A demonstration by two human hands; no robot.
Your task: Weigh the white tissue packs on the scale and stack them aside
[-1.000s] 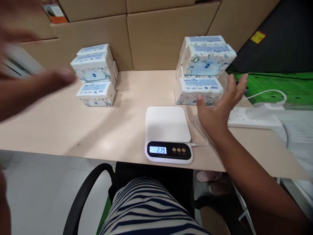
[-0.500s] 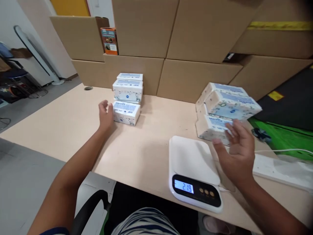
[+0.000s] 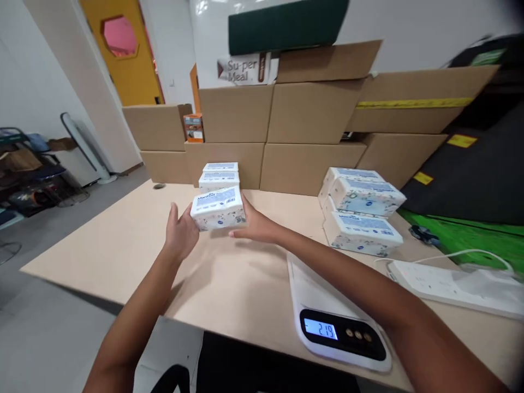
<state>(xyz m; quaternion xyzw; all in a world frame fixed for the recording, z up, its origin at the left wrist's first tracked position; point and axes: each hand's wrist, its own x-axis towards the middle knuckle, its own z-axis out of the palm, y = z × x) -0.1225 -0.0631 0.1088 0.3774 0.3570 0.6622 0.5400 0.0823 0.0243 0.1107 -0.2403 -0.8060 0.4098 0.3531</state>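
Between my two hands a white tissue pack [image 3: 219, 210] with blue print is raised off the table, slightly tilted. My left hand [image 3: 181, 232] supports its left end, thumb standing up away from it. My right hand [image 3: 256, 220] grips the right end, its fingers partly hidden behind the pack. More tissue packs [image 3: 221, 177] are stacked just behind. On the right stands another stack of tissue packs [image 3: 364, 232]. My right forearm crosses over a white digital scale [image 3: 305, 284], whose display reads 2.19.
Cardboard boxes [image 3: 229, 114] form a wall along the back of the table [image 3: 135, 240]. A small orange box [image 3: 194, 128] sits among them. At the right lie a white power strip [image 3: 434, 278] with a cable and a small dark object [image 3: 424, 235].
My right hand has moved left from the right stack to the front left pack. Both hands now hold that pack, lifted off the table. The view has tilted upward.
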